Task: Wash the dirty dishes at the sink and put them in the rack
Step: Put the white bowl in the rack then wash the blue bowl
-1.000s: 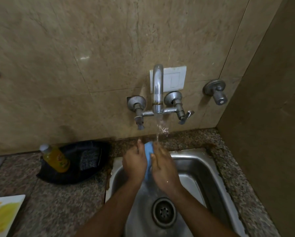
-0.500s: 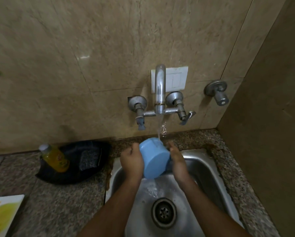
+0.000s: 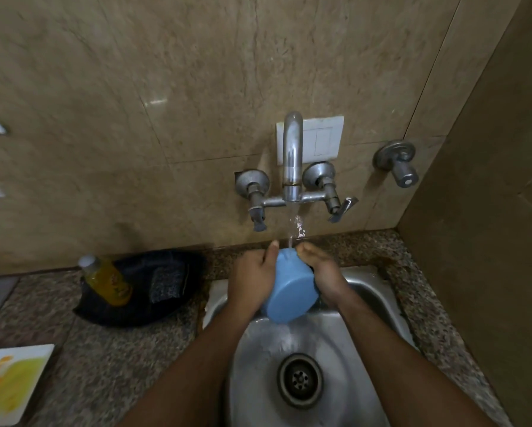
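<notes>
A moment earlier edge-on between both palms, the blue cup (image 3: 290, 292) had turned base-up; left hand (image 3: 252, 282) and right hand (image 3: 326, 280) gripped it under the tap's (image 3: 292, 155) stream over the sink (image 3: 381, 291), so rinsing continued.

Both hands (image 3: 253, 277) hold blue cup (image 3: 290, 292) under running tap (image 3: 292, 155).

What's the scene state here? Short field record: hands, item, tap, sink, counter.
left hand: grips blue cup from its left side
right hand: grips cup from its right side
blue cup: tilted, base toward camera, held over sink under stream
tap: running
sink: steel, drain open, wet
counter: yellow soap bottle, dark cloth, stained white plate at left
</notes>
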A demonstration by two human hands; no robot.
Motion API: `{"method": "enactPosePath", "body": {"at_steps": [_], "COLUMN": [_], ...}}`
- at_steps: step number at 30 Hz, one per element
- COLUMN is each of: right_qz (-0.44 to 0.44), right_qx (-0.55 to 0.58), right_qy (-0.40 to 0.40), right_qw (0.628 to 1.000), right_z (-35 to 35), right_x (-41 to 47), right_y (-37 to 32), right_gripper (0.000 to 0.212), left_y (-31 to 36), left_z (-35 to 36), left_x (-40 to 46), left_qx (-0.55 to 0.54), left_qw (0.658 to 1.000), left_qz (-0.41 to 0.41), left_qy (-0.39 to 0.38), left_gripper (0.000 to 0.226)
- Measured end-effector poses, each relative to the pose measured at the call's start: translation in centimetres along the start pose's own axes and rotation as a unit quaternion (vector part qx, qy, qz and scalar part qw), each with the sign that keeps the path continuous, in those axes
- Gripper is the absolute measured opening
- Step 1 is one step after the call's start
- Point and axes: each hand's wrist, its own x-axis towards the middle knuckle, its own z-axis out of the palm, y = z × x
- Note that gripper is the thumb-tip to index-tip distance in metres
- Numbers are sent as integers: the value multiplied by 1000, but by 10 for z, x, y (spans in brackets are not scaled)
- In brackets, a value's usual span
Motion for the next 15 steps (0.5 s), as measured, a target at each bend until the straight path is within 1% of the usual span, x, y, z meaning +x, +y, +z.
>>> {"method": "enactPosePath", "body": {"at_steps": [1,2,3,4,5,6,7,8,9,10,11,12,14,15], "right_qz": [-24,-62,-111,-169,-238,-291,-321,-331,-316,-286,-263,-257,-291,-297], "right_qx": [-32,-98,-196,-297,-374,-432,-473,-492,-478,-438,-415,-412,-450,-452], "right_qy": [8,25,47,66,66,42,12,-7,-4,15,36,47,30,17], "right_qw": [999,993,973,937,894,852,821,805,819,852,871,873,844,841], "right_z": [4,7,12,17,23,27,28,26,23,22,23,25,27,25], "right_x": [1,1,-3,-10,-21,-31,-40,-43,-43,-43,-43,-43,-46,-46], "right_y": [-3,-4,-5,-3,-1,3,9,18,23,25,26,27,31,34], "right_gripper": [18,20,23,29,36,43,48,51,51,50,49,49,53,53], "left_y": [2,4,4,2,0,-2,-4,-5,-5,-4,-4,-4,-4,-6], "left_z": [2,3,6,8,9,9,10,10,10,11,12,13,14,14], "left_x": [2,1,1,1,1,1,0,-2,-6,-10,-14,-18,-22,-23], "left_qx": [2,1,4,3,-8,-26,-41,-46,-44,-40,-41,-48,-68,-69], "left_qw": [999,997,995,992,988,985,982,982,982,981,980,978,975,974], "left_qz": [2,6,7,0,-15,-32,-44,-49,-51,-55,-64,-74,-86,-84], "left_qy": [35,71,102,130,153,170,177,178,177,179,183,187,194,198], "left_gripper": [57,55,55,54,53,53,53,54,54,53,53,53,56,56]}}
